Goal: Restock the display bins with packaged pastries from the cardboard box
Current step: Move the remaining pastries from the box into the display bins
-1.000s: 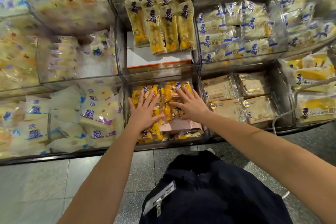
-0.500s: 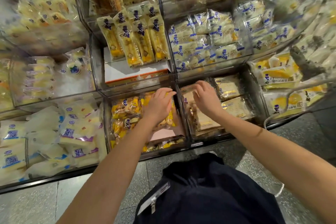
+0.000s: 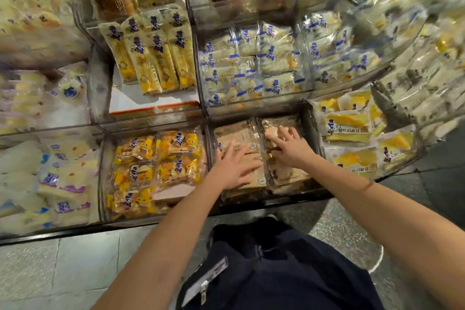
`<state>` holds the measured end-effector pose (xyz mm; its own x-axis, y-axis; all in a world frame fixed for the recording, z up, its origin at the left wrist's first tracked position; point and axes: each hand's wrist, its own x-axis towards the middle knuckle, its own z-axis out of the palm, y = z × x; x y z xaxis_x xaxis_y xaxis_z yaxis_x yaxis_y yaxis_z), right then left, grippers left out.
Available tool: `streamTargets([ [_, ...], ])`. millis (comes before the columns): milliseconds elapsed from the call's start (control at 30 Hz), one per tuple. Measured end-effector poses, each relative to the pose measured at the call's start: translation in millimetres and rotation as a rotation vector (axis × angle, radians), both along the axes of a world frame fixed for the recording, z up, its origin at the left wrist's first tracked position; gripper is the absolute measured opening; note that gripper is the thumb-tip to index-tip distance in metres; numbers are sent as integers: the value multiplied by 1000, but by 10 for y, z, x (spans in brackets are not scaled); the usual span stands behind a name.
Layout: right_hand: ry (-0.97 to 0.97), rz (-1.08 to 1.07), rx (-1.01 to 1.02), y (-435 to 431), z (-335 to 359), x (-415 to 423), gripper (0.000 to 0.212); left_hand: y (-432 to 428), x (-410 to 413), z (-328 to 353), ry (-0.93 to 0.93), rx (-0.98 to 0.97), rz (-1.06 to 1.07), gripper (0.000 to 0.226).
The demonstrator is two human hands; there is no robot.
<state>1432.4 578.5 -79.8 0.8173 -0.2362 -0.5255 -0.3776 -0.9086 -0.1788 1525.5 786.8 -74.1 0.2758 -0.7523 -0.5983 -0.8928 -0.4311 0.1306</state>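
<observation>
In the lower-centre bin, the left hand lies spread flat on the brown packs, the right hand straight-fingered on those beside; neither grips anything. This bin looks nearly full; the box is out of view.

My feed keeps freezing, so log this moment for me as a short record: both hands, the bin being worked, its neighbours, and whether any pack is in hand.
left hand: open, fingers spread flat on the left stack of brown pastry packs
right hand: open, fingers resting on the right stack of the same packs
bin being worked: lower bin, two stacks side by side
left neighbour: orange-yellow packs
bin above: blue-striped packs
pack in hand: none lifted
</observation>
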Motion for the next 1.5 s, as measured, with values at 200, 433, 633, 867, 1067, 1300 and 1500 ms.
streamTargets([
  [200, -65, 80, -29, -92, 35, 42, 51, -48, 7, -19, -71, 17, -16, 65],
  [433, -630, 181, -20, -314, 77, -15, 22, -151, -65, 16, -44, 50, 30, 56],
  [633, -1021, 177, 1, -475, 353, 213, 21, -409, 201, 448, -118, -434, 118, 43],
  [867, -727, -2, 47, -791, 764, 1001, 53, -915, 1066, 973, -200, -575, 548, 59],
  [1067, -423, 44, -89, -1054, 669, 1587, 74, -1089, 1463, 761, -89, -207, 535, 70],
  [1300, -342, 129, -83, -1233, 766, 1591, 68, -1239, 1456, 582, -115, -159, 436, 76],
  [1500, -472, 7, -37, -1182, 765, 1806, 59, -1253, 1637, 710, -200, -359, 428, 67],
])
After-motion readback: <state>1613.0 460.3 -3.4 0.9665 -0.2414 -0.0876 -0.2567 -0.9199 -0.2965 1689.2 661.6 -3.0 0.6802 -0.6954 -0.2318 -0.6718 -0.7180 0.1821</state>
